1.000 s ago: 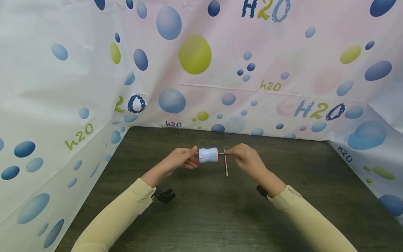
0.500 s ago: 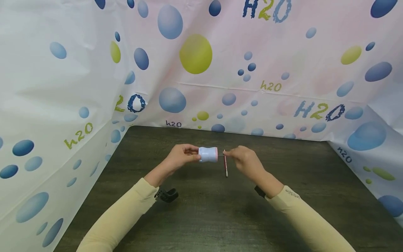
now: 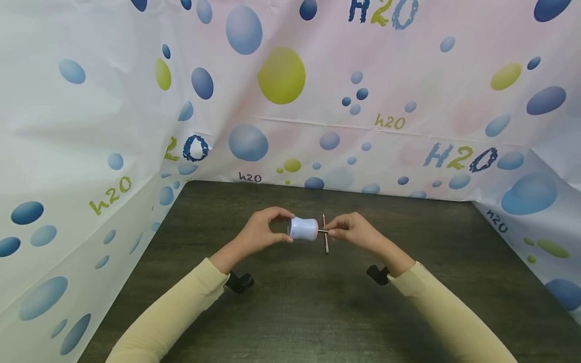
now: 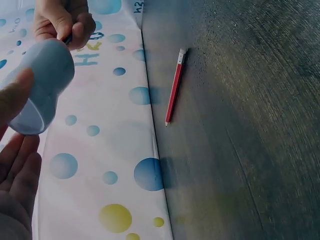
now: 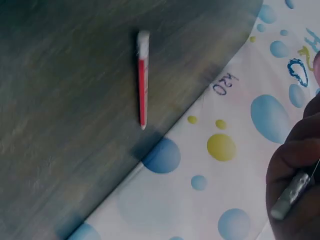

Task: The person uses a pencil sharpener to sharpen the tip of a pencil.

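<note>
In the head view my left hand (image 3: 262, 232) holds a light blue, waisted pencil sharpener (image 3: 303, 228) by its left end, between thumb and fingers. A pink rim marks the sharpener's right end. A thin pencil (image 3: 322, 231) sticks out of that end, and my right hand (image 3: 356, 233) pinches it. The right wrist view shows the pencil's metal band and eraser (image 5: 290, 195) poking out from the curled fingers. In the left wrist view the sharpener (image 4: 47, 75) is tilted, with its hollow end facing down. The pencil's tip is hidden inside the sharpener.
A red pencil (image 4: 175, 87) with a white eraser end lies on the dark wooden table (image 3: 290, 312), beyond and below the hands. White sheeting (image 3: 317, 116) printed with blue and green dots stands at the back and both sides.
My left fingers have shifted their hold on the sharpener's left end. My right hand has turned at the pencil. The sharpener has moved slightly right and down, while the red pencil stays put.
</note>
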`<state>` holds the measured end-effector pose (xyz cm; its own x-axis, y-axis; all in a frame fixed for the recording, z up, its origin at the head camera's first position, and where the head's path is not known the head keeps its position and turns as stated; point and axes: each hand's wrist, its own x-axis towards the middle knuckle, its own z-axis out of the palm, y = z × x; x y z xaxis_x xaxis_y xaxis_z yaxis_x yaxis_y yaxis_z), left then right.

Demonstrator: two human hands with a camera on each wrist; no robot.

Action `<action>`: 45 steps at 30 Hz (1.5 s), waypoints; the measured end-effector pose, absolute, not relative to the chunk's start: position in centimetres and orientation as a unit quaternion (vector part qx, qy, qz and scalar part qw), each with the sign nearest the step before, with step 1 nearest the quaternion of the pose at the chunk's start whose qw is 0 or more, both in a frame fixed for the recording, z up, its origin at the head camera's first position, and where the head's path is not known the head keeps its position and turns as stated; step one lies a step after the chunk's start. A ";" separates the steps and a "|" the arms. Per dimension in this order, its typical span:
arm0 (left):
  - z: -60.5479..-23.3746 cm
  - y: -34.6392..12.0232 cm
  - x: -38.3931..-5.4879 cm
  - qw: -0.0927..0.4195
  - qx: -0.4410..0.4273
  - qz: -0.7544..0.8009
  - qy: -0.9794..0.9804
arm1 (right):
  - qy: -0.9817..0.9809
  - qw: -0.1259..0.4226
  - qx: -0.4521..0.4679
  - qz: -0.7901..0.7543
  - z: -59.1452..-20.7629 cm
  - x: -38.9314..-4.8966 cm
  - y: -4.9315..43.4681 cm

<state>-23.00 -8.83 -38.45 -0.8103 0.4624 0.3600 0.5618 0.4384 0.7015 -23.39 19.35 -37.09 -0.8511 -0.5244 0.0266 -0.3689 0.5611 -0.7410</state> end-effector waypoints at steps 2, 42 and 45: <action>-38.4 -8.9 -23.1 0.053 -0.308 -0.438 -0.843 | 0.879 0.094 -0.251 -0.394 -37.2 -23.4 19.4; -39.2 -8.7 -22.8 0.058 -0.332 -0.377 -0.863 | 0.888 0.111 -0.244 -0.374 -37.2 -22.9 19.4; -39.0 -8.7 -22.8 0.060 -0.332 -0.381 -0.861 | 0.896 0.075 -0.255 -0.356 -37.3 -22.7 19.3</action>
<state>-22.81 -8.70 -39.03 -0.7719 0.5269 0.3557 0.6176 0.4888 0.6161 -22.71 19.28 -37.26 -0.8583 -0.5109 0.0480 -0.4042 0.6155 -0.6765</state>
